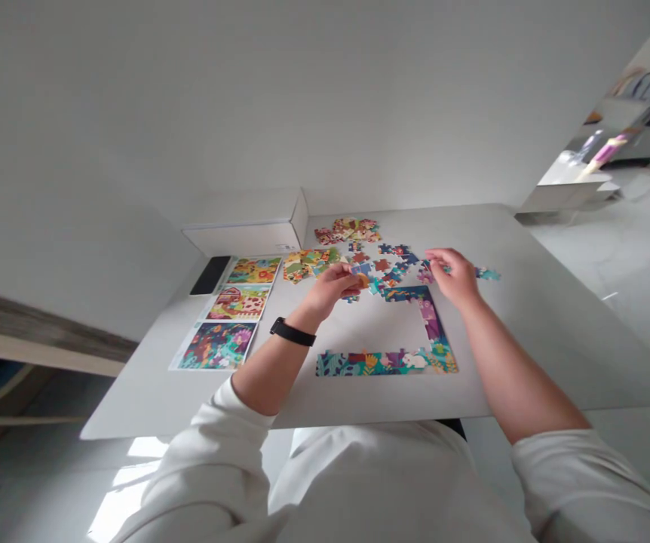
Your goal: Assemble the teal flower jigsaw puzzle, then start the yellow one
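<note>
My left hand (330, 290), with a black watch strap (292, 332) on its wrist, pinches an orange jigsaw piece (363, 280) at the fingertips. My right hand (452, 275) hangs over a purple jigsaw piece (425, 273), its fingertips at the piece; I cannot tell if they grip it. A teal piece (488, 274) lies to that hand's right. Loose pieces (384, 264) are scattered between my hands. Below them, a partly joined jungle-pattern puzzle border (387, 363) forms bottom and right sides.
The white table (528, 324) holds several picture cards (239, 302), a black phone (210, 275) and two heaps of farm-coloured pieces (347, 231). A white box (249, 234) stands at its far left corner. The table edge runs close to my body.
</note>
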Demonstrator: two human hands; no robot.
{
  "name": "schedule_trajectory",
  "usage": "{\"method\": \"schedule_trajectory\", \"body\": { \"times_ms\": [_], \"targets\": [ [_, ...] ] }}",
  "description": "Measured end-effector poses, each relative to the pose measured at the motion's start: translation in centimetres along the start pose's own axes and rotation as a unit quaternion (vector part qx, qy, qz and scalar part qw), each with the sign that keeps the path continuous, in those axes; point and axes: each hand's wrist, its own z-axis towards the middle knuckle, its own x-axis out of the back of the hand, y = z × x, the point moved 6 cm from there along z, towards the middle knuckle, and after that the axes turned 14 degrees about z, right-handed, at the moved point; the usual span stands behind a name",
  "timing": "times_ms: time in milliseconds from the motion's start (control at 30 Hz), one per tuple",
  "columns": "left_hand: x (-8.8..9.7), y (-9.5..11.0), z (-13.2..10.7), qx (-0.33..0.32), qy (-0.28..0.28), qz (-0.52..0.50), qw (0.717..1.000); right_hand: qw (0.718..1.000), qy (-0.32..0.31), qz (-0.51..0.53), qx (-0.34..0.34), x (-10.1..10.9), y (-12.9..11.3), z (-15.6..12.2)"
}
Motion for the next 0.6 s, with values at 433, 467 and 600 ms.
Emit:
{"method": "schedule_trajectory", "body": {
  "times_ms": [433, 467, 600],
  "targets": [
    [-1.3, -4.1, 0.5, 0.017, -0.019, 0.068, 0.997, 0.944, -0.191, 0.175, -0.203, -11.5, -1.3, -3.2],
    [-1.1, -4.4, 0.7, 0.018, -0.012, 0.072, 0.997, 0.945, -0.183, 0.176, -0.206, -11.6, -0.9, -3.5],
    [0.8, -4.3, 1.5, 0.003, 0.050, 0.095, 0.994, 0.949, -0.144, 0.181, -0.215, -10.4, 0.6, -4.1]
  ]
}}
